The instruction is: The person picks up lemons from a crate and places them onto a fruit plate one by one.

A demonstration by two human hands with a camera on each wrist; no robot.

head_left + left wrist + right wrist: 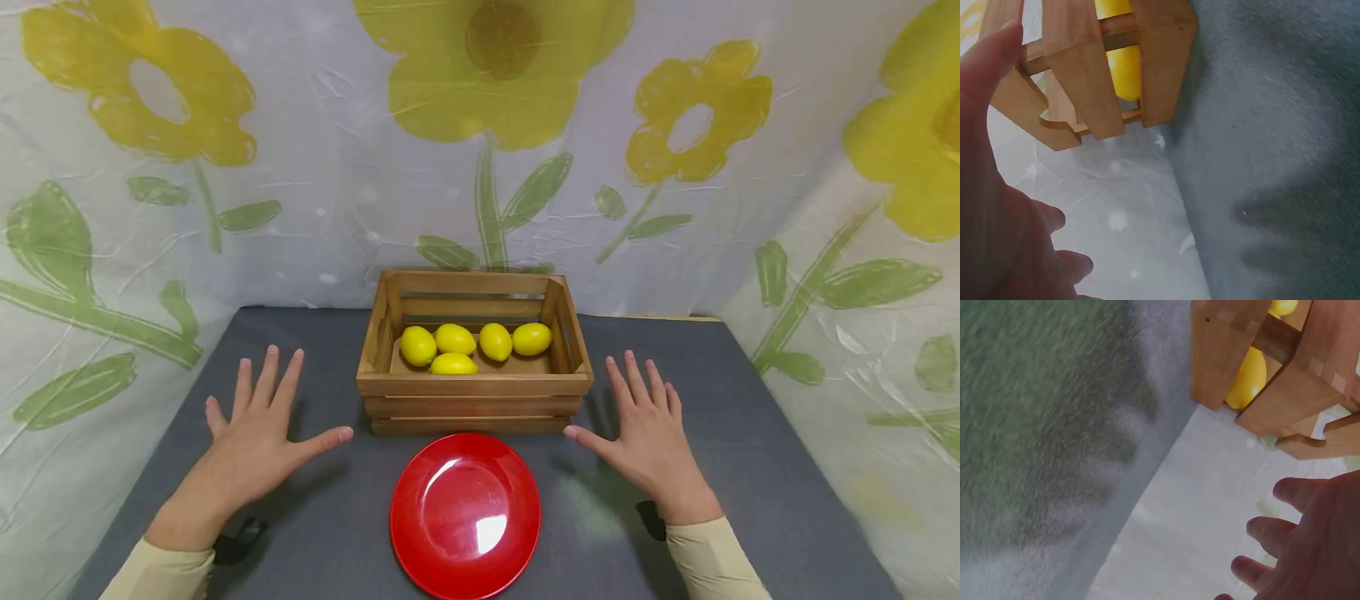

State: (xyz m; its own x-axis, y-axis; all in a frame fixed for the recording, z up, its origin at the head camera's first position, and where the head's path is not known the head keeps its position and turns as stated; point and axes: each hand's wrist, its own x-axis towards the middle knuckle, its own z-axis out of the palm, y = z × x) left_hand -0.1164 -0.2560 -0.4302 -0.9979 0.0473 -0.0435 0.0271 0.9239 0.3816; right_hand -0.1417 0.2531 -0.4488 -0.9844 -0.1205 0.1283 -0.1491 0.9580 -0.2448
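crate [474, 385] (five lemons [474, 345] inside) between spread fingers [264, 379], untouched

Slatted wooden crate [474, 385], glossy red plate [465, 515], matt grey tabletop [750, 400].

plate [465, 517] rim cut off, table [1041, 425] blurred

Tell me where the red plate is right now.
In the head view the red plate lies on the grey table, centred just in front of the wooden crate, between the left hand and right hand.
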